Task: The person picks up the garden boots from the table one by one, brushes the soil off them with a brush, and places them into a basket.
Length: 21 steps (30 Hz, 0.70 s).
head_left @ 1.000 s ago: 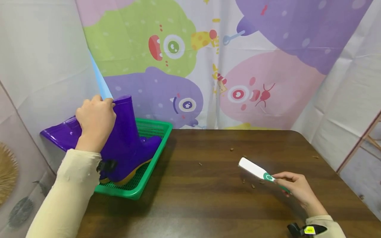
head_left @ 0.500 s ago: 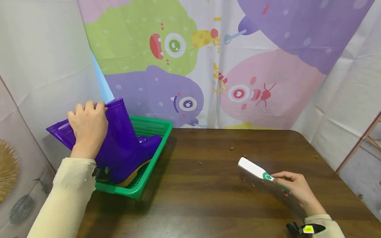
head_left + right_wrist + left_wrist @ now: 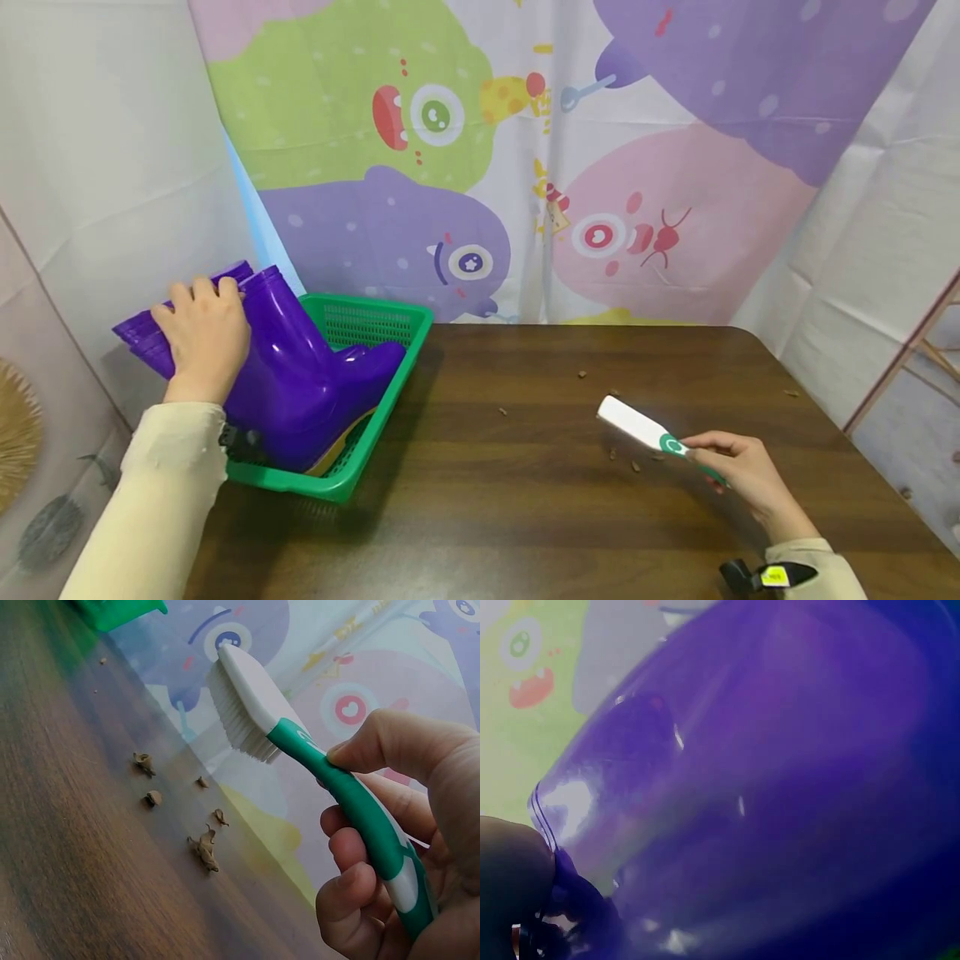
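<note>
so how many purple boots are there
2, both in the green basket at the table's left edge: the nearer boot, and the second boot behind it, mostly hidden, under the left hand.

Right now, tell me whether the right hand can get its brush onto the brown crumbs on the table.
Probably yes. The right hand grips the brush just above the brown crumbs; the table between them is bare, so nothing blocks it.

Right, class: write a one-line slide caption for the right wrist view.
Right hand grips a green-handled white brush above brown crumbs on the dark wooden table.
</note>
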Each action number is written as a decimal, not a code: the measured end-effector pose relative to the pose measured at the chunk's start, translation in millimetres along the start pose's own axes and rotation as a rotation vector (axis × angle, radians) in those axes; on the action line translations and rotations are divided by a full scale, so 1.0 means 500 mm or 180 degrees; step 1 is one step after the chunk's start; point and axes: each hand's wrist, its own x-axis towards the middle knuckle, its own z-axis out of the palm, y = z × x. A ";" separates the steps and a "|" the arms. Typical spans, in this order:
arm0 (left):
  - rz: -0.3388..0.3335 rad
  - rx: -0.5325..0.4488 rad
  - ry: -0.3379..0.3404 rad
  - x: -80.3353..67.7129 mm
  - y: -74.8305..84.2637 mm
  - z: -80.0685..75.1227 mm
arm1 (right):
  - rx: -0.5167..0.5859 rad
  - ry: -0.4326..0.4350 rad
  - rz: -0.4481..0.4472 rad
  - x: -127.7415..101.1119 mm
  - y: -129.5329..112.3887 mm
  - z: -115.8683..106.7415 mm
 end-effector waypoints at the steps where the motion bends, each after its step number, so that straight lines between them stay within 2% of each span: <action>1: -0.0027 0.0006 -0.0094 -0.002 -0.007 0.003 | -0.0001 -0.0009 0.0001 0.001 0.000 0.000; 13: -0.0199 -0.0122 -0.0622 -0.024 -0.080 0.051 | 0.0055 -0.0072 0.0022 0.001 0.006 0.001; 21: -0.0122 -0.0140 -0.0638 -0.025 -0.082 0.056 | 0.0048 -0.0059 0.0029 0.001 0.004 0.002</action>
